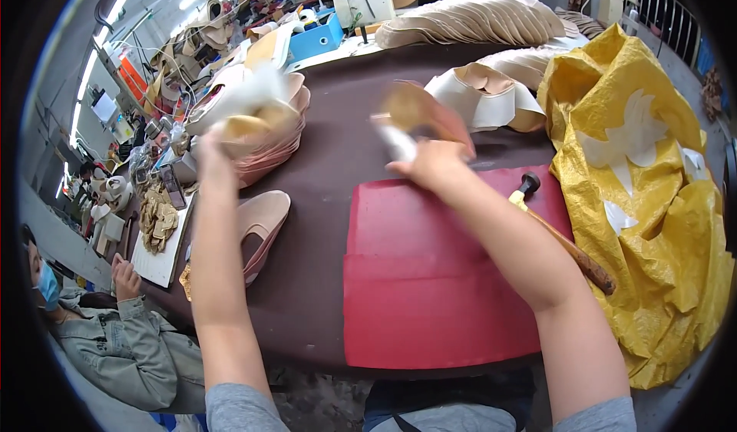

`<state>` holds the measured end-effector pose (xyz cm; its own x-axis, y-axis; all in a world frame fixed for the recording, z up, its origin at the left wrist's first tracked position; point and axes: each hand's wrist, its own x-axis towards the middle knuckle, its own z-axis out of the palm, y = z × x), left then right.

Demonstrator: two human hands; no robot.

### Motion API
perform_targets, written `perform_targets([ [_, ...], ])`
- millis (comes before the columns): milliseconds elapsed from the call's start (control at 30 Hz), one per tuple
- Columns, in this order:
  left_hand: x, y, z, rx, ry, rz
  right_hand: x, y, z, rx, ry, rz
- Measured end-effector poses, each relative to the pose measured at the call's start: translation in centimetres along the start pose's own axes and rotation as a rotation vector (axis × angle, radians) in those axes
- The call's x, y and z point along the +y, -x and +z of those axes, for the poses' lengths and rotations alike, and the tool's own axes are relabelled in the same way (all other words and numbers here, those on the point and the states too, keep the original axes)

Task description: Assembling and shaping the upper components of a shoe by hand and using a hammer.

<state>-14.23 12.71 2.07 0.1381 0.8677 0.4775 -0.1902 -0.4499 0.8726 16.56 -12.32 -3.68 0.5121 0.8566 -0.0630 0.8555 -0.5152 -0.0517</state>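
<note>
In the right hand [437, 163] we grip a curved shoe piece [430, 109] at upper centre; blur prevents us from telling whether the left hand [213, 144], upper left, is closed on the white-and-tan item [265, 102]. We judge the work partway: a nested stack [280, 152] stands at upper left and piles [476, 21] lie upper right, but we cannot tell which are finished. The held piece appears tan and pinkish, its outline smeared.

Left hand [213, 144] blurred, extended ahead; right hand [435, 163] curled, angled inward.
</note>
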Motion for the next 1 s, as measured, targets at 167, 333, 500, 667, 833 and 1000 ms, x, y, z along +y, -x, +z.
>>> perform_targets([
  [167, 7.4, -0.5, -10.7, -0.107, 0.231, -0.195, 3.2, 1.0, 0.9, 0.160, -0.095, -0.045],
  [333, 10.5, 11.3, 0.1, -0.083, 0.427, -0.300, 1.9, -2.4, 2.0, 0.680, 0.160, -0.155],
  [500, 12.1, 20.9, 4.8, -0.247, 0.608, -0.345, 1.2, 0.1, 2.6, 1.072, 0.251, -0.251],
  [667, 12.3, 27.0, 7.6, -0.045, 1.074, -0.530, -1.6, 10.9, -2.2, -0.520, -1.903, -0.421],
  [833, 11.0, 31.4, 7.7, -0.141, 1.295, -0.735, -1.4, 15.7, -1.7, -0.539, -1.724, -0.245],
  [1000, 10.1, 32.3, 3.9, -0.627, 1.162, -0.663, 0.9, 20.9, -3.4, -0.586, -1.961, -0.426],
])
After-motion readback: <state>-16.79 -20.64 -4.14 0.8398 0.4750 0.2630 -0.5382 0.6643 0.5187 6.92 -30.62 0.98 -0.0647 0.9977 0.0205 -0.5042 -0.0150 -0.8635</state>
